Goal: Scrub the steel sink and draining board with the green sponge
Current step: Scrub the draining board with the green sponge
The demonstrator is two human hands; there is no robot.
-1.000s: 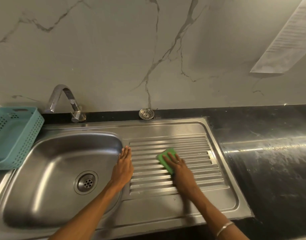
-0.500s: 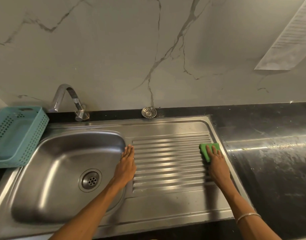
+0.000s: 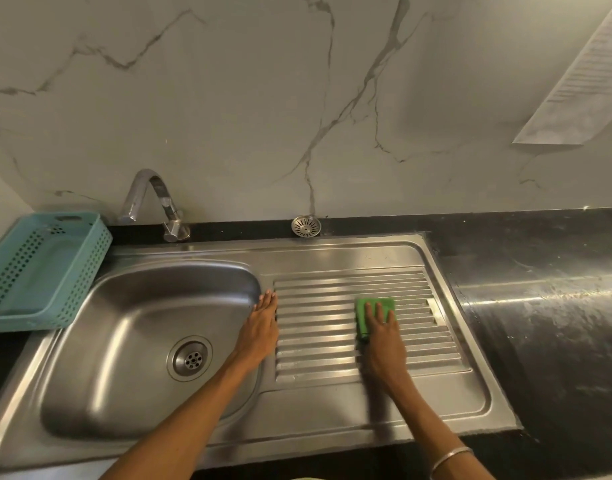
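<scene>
Your right grip (image 3: 384,337) lies flat on the green sponge (image 3: 375,315), fingers straight and a little spread, and presses it on the ribs of the draining board (image 3: 318,327). Your left grip (image 3: 261,330) rests open, fingers together, on the steel between the board and the sink bowl (image 3: 131,341), well to the left of the sponge.

I judge the sponge light and soft; it bends under the palm and can catch on the ribs. Steel looks smooth, perhaps slippery when wet. Hold the sponge from above with the whole flat hand, thumb at its near edge, and push along the ribs.
</scene>
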